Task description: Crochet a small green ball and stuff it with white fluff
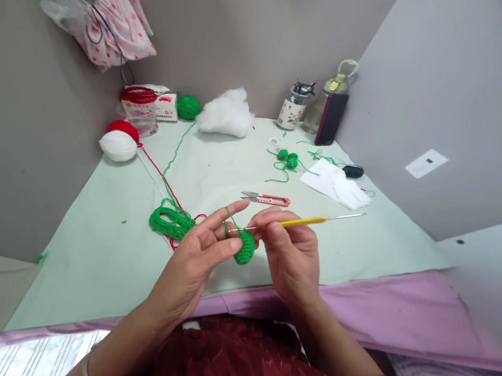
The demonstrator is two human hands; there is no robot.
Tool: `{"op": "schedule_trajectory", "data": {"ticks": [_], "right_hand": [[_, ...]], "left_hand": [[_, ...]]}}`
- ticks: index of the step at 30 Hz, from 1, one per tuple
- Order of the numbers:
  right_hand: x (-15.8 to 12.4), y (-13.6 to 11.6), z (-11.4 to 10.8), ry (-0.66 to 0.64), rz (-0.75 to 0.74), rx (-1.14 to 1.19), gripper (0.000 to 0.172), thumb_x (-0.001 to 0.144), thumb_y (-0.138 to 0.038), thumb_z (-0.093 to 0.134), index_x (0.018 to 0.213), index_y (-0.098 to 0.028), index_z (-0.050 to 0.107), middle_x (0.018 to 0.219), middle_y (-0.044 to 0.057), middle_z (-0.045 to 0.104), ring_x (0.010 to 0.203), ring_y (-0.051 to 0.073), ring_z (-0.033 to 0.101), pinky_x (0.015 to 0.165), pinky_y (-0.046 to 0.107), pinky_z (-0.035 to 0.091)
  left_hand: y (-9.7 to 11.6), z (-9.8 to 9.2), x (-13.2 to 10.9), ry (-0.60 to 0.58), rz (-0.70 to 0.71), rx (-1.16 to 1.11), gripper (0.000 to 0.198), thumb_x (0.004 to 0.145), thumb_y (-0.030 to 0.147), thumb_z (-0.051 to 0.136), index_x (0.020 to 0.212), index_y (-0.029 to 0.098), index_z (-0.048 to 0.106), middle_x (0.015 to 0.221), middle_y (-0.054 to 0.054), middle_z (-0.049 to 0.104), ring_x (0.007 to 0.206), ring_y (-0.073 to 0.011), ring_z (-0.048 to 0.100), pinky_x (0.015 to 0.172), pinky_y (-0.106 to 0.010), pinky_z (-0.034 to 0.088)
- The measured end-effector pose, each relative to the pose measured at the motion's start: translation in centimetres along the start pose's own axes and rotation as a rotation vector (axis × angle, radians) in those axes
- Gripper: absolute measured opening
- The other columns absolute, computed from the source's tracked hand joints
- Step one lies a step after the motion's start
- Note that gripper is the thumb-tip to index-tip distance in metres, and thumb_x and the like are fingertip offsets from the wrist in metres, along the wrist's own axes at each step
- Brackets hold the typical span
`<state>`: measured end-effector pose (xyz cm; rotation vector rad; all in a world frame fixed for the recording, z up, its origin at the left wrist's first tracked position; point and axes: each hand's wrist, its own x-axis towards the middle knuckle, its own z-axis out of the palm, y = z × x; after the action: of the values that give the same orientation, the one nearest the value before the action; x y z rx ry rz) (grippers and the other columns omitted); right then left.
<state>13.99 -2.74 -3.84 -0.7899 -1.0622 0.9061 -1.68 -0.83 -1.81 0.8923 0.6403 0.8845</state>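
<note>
My left hand (205, 245) pinches a small green crochet piece (244, 249) between thumb and fingers, its index finger stretched out with green yarn looped over it. In my right hand (291, 251) is a crochet hook (303, 222) with a yellow grip and metal ends, held level. The hook's left end meets the top of the crochet piece. A bundle of green yarn (171, 220) lies just beyond my left hand. Past my fingertips rest thread snips (266, 198) with orange handles.
Behind are white and red yarn balls (118, 142), a green yarn ball (188, 107) and white stuffing (225, 115). Small green crocheted pieces (291, 160), white paper (332, 182), a pen cup (292, 109), a phone (332, 118) and a bottle (315, 114) stand or lie at the right.
</note>
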Motion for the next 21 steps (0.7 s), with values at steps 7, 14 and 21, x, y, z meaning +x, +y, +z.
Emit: {"op": "schedule_trajectory", "data": {"ticks": [7, 14, 21], "right_hand": [[0.7, -0.8, -0.2, 0.023, 0.094, 0.152, 0.017, 0.095, -0.033, 0.073, 0.085, -0.022, 0.080, 0.077, 0.001, 0.069, 0.062, 0.010, 0.060, 0.056, 0.024, 0.052], [0.7, -1.1, -0.3, 0.073, 0.258, 0.226, 0.019, 0.086, -0.038, 0.082, 0.079, -0.021, 0.078, 0.073, 0.001, 0.069, 0.058, 0.009, 0.053, 0.049, 0.021, 0.046], [0.1, -1.0, 0.0, 0.052, 0.106, 0.128, 0.016, 0.089, -0.040, 0.080, 0.086, -0.024, 0.080, 0.080, 0.001, 0.073, 0.059, 0.011, 0.061, 0.056, 0.025, 0.053]], "left_hand": [[0.2, -0.3, 0.5, -0.078, -0.105, -0.255, 0.040, 0.080, 0.025, 0.074, 0.118, 0.018, 0.083, 0.088, -0.005, 0.066, 0.082, -0.0180, 0.052, 0.088, -0.032, 0.044], [0.7, -0.3, 0.2, -0.050, -0.098, -0.250, 0.034, 0.078, 0.027, 0.076, 0.108, 0.016, 0.085, 0.086, -0.004, 0.061, 0.083, -0.0167, 0.051, 0.086, -0.029, 0.045], [0.6, 0.0, 0.0, 0.029, 0.034, -0.040, 0.045, 0.082, 0.027, 0.086, 0.126, 0.027, 0.078, 0.088, 0.001, 0.062, 0.083, -0.0144, 0.054, 0.081, -0.028, 0.044]]}}
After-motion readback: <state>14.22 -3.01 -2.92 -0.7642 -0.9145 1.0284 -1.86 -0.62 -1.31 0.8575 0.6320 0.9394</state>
